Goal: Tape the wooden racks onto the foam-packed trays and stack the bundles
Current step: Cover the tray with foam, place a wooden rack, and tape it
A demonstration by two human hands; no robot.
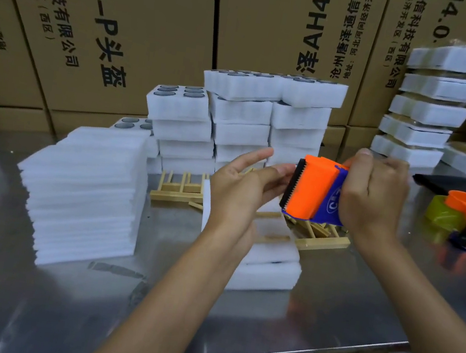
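A brushed stainless-steel worktop fills the lower view, its dull sheen throwing back blurred reflections. Behind it rises a wall of brown cardboard cartons printed with black lettering.

At the left stands a tall stack of thin white foam sheets, soft-edged and slightly fanned. Farther back, blocky white foam-packed trays are piled in uneven columns, some showing round dark discs set in wells on top. At the far right, finished bundles stand stacked, each a white foam tray with something tan on top.

Near the middle, pale wooden racks of slim slats lie on the worktop, and one foam tray sits directly below the hands with a rack across it.

The right hand has a closed grip round an orange and blue tape dispenser with a black serrated blade, held above that tray. The left hand has loosely extended fingers, their tips at the blade edge; whether they pinch tape cannot be told. A second orange dispenser with a yellowish roll lies at the right.
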